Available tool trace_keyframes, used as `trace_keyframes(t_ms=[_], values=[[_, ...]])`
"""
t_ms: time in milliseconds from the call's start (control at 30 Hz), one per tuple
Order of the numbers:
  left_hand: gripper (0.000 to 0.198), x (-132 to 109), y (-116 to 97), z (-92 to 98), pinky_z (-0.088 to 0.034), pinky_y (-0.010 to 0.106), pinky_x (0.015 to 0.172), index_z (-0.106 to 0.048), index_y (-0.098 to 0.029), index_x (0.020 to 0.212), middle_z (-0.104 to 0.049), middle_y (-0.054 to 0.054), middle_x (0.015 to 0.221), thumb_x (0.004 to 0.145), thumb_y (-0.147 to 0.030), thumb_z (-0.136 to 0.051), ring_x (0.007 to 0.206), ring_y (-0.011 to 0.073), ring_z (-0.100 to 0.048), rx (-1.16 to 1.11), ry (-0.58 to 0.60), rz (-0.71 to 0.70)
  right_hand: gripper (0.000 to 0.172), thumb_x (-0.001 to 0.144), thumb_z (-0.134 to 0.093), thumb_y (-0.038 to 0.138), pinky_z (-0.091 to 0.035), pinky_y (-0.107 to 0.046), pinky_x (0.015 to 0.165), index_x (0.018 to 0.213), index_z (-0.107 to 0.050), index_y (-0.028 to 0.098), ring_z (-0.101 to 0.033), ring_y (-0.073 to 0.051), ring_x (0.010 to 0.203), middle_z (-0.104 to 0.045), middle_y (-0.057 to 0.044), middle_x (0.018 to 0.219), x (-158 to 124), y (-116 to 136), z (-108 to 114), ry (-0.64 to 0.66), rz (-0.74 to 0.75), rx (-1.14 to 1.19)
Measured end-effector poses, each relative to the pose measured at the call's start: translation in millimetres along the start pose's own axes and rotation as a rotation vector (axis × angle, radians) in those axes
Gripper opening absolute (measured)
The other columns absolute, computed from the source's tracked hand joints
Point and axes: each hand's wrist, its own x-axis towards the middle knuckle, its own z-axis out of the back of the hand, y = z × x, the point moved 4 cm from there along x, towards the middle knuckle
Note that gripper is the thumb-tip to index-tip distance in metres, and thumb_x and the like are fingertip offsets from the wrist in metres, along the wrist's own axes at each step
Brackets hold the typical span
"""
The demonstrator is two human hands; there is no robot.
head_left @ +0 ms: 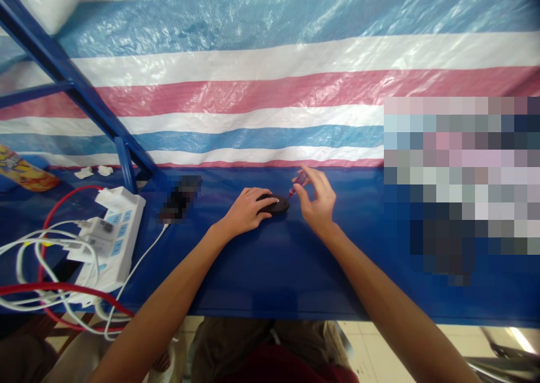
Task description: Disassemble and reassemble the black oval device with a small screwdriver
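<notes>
- Left hand (247, 210), its grip closed over a black computer mouse (276, 204), near the middle of the far edge of the blue bench (287, 282); the mouse showed no part removed.
- Right hand (318, 200), its grip pinching a small red-handled screwdriver (299, 181), tip just beside the mouse.
- White power strip (118, 231), at the bench's left edge.
- Striped tarpaulin (270, 104), beyond the far edge.

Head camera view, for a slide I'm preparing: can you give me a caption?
Left hand on a black mouse, right hand holding a small red screwdriver beside it, on a blue tabletop.
</notes>
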Motion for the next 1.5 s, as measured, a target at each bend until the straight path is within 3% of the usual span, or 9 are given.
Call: trace_keyframes(t_ms=[100, 233, 367, 533, 667, 833, 1200, 1367, 1500], values=[[0.035, 0.0, -0.4, -0.1, -0.038, 0.041, 0.096, -0.06, -0.023, 0.121, -0.057, 0.01, 0.127, 0.087, -0.029, -0.062, 0.116, 0.0249, -0.052, 0.002, 0.004, 0.0, 0.036, 0.09, -0.053, 0.024, -0.052, -0.04, 0.088, 0.127, -0.056, 0.021, -0.062, -0.02, 0.092, -0.063, -0.01, 0.107, 0.6, 0.1, -1.4, 0.048, 0.0, 0.009], [0.035, 0.0, -1.3, 0.3, -0.038, 0.041, 0.095, -0.06, -0.022, 0.121, -0.057, 0.01, 0.127, 0.086, -0.03, -0.062, 0.115, 0.0251, -0.052, 0.012, 0.005, 0.003, 0.037, 0.089, -0.055, 0.025, -0.053, -0.038, 0.086, 0.126, -0.057, 0.021, -0.062, -0.019, 0.088, -0.064, -0.009, 0.102, 0.8, 0.7, 0.4, 0.014, -0.009, -0.011], [0.035, 0.1, -2.2, 0.8, -0.038, 0.041, 0.095, -0.06, -0.023, 0.121, -0.056, 0.01, 0.127, 0.087, -0.03, -0.062, 0.116, 0.0258, -0.051, 0.008, 0.012, 0.005, 0.04, 0.093, -0.047, 0.023, -0.053, -0.038, 0.086, 0.133, -0.05, 0.021, -0.062, -0.019, 0.09, -0.064, -0.009, 0.106, 0.3, 1.5, -4.9, 0.13, -0.02, 0.022], [0.035, 0.2, -2.3, 1.0, -0.038, 0.042, 0.095, -0.06, -0.024, 0.121, -0.057, 0.01, 0.127, 0.087, -0.03, -0.062, 0.114, 0.0255, -0.052, 0.022, 0.015, 0.009, 0.036, 0.09, -0.055, 0.026, -0.054, -0.036, 0.08, 0.126, -0.057, 0.02, -0.061, -0.018, 0.084, -0.064, -0.009, 0.1, -0.2, 0.0, -2.8, 0.029, -0.028, -0.038], [0.035, 0.1, -1.9, 0.3, -0.039, 0.041, 0.094, -0.059, -0.023, 0.122, -0.057, 0.01, 0.127, 0.088, -0.031, -0.061, 0.114, 0.0252, -0.052, 0.028, 0.015, 0.005, 0.041, 0.093, -0.047, 0.024, -0.053, -0.038, 0.085, 0.134, -0.049, 0.021, -0.062, -0.019, 0.089, -0.064, -0.009, 0.106, -1.0, 0.7, -5.0, 0.099, -0.002, 0.01], [0.036, 0.0, -1.2, -0.4, -0.038, 0.042, 0.095, -0.059, -0.024, 0.123, -0.056, 0.01, 0.127, 0.087, -0.031, -0.061, 0.115, 0.0256, -0.051, 0.028, 0.021, 0.014, 0.034, 0.09, -0.053, 0.028, -0.053, -0.039, 0.084, 0.124, -0.057, 0.02, -0.061, -0.021, 0.09, -0.064, -0.01, 0.102, -0.6, -1.1, -0.7, 0.012, -0.028, -0.048], [0.036, -0.3, -1.8, -0.2, -0.038, 0.042, 0.097, -0.059, -0.024, 0.123, -0.056, 0.01, 0.127, 0.088, -0.03, -0.059, 0.116, 0.0251, -0.051, 0.024, 0.019, -0.004, 0.041, 0.093, -0.046, 0.026, -0.049, -0.04, 0.089, 0.134, -0.047, 0.021, -0.059, -0.02, 0.095, -0.062, -0.01, 0.11, 0.4, -6.4, -6.9, 0.169, -0.046, -0.004], [0.036, -0.4, -2.0, 0.0, -0.038, 0.042, 0.096, -0.059, -0.024, 0.123, -0.056, 0.01, 0.127, 0.087, -0.03, -0.061, 0.115, 0.0253, -0.051, 0.023, 0.018, 0.003, 0.038, 0.09, -0.054, 0.031, -0.051, -0.039, 0.084, 0.126, -0.055, 0.021, -0.059, -0.02, 0.088, -0.063, -0.009, 0.105, 1.0, -6.5, -2.5, 0.103, -0.045, -0.057], [0.035, 0.1, -3.1, 1.5, -0.039, 0.041, 0.095, -0.06, -0.023, 0.121, -0.057, 0.011, 0.126, 0.088, -0.03, -0.061, 0.114, 0.0253, -0.052, 0.024, 0.017, 0.004, 0.042, 0.092, -0.048, 0.028, -0.05, -0.04, 0.088, 0.133, -0.049, 0.02, -0.059, -0.021, 0.096, -0.063, -0.01, 0.11, -0.9, -2.7, -5.4, 0.166, -0.005, -0.025]])
